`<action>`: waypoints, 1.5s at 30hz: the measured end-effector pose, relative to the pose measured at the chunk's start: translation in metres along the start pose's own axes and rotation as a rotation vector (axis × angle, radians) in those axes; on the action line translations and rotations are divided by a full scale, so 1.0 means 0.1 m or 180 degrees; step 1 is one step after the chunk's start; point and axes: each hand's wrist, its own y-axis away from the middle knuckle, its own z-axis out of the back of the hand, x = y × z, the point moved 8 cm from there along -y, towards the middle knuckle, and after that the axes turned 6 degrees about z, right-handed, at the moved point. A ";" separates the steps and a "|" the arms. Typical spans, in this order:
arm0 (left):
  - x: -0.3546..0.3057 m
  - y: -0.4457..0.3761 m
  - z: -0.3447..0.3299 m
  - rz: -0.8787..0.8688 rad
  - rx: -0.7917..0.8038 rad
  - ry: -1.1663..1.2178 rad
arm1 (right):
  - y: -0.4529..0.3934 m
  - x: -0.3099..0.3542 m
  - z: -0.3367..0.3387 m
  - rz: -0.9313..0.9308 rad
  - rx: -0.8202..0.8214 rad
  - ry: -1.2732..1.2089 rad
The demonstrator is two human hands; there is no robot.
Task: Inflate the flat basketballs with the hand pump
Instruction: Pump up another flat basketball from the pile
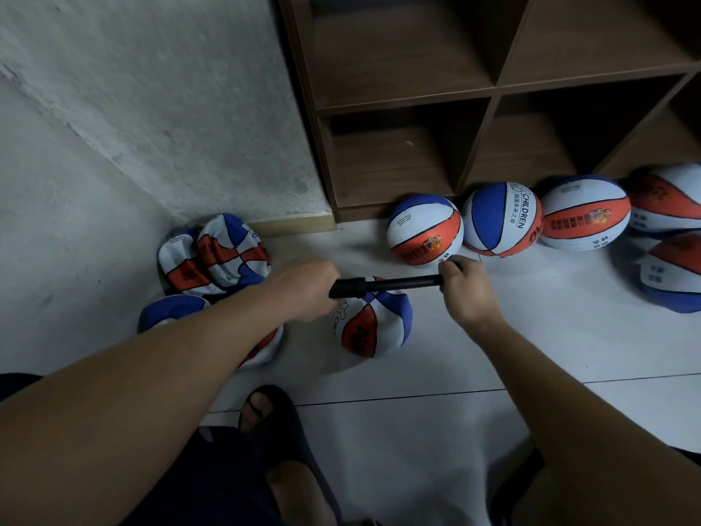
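Both hands grasp the black hand pump point(387, 285), left hand point(303, 288) and right hand point(464, 288) at opposite ends, just above a flat basketball point(373, 328).

A brown wooden cubby shelf point(493, 96) stands on the pale tiled floor point(436, 430) against a rough white wall point(159, 108). A dark sandal point(273, 419) rests on the tiles.

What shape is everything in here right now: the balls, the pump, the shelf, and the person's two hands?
Pump: held level above the floor, gripped at both ends.
Left hand: grips the pump's thick end.
Right hand: grips the pump's thin end.
Ball under the pump: partly flat, wrinkled.
Crumpled balls: flat, piled by the wall.
Row of balls: round, along the shelf.
Shelf: its visible cubbies empty.
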 end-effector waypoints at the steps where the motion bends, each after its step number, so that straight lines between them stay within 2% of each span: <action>1: -0.04 0.00 -0.02 -0.0008 -0.0002 -0.0018 | 0.01 -0.01 0.00 -0.0004 -0.0052 -0.0010; 5: -0.15 0.00 -0.02 -0.0086 -0.0071 -0.0023 | 0.15 0.03 -0.18 -0.0013 -0.0223 -0.0092; 16: -0.36 0.08 -0.05 -0.0175 -0.0074 0.0040 | 0.46 0.34 -0.73 0.0208 0.0008 -0.0116; 25: -0.35 0.03 -0.01 -0.0232 -0.0113 0.0170 | 0.34 0.40 -0.59 0.0292 0.0166 -0.0095; 33: -0.01 -0.06 0.02 0.0043 -0.0071 0.0310 | -0.09 0.13 0.11 0.0067 -0.0140 -0.0125; 38: -0.08 -0.06 -0.05 0.0041 -0.0040 0.0262 | 0.00 0.17 -0.04 0.0057 -0.0275 -0.0065; 45: -0.21 -0.02 -0.15 0.0032 0.0072 0.0186 | 0.26 0.16 -0.55 -0.0030 -0.0147 -0.0085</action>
